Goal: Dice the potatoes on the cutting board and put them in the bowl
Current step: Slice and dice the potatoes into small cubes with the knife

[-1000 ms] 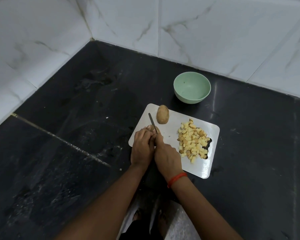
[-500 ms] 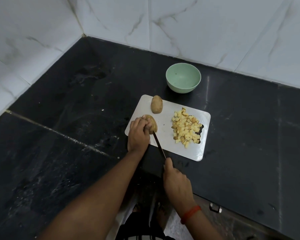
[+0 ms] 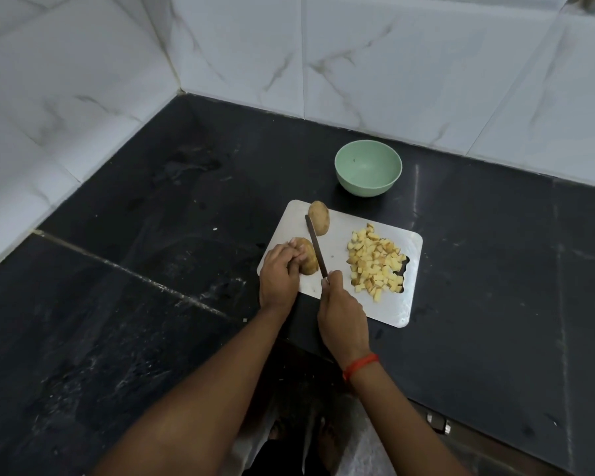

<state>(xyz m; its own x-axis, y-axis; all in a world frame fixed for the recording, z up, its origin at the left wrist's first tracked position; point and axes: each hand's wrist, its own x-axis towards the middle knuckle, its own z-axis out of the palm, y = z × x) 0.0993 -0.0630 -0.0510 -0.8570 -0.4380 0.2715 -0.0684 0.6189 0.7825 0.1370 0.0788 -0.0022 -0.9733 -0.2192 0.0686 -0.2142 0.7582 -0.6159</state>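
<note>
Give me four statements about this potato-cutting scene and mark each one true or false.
1. The green bowl holds diced potato. False: no dice are in it; the diced potato lies on the cutting board.
2. The right hand grips the knife. True.
3. The left hand holds the nearer potato on the board. True.
4. The farther potato lies off the board. False: it lies on the board's far edge.

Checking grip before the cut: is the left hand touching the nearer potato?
Touching. Head view: the left hand curls over the nearer potato, pressing its top, while the right hand holds the knife beside it.
</note>
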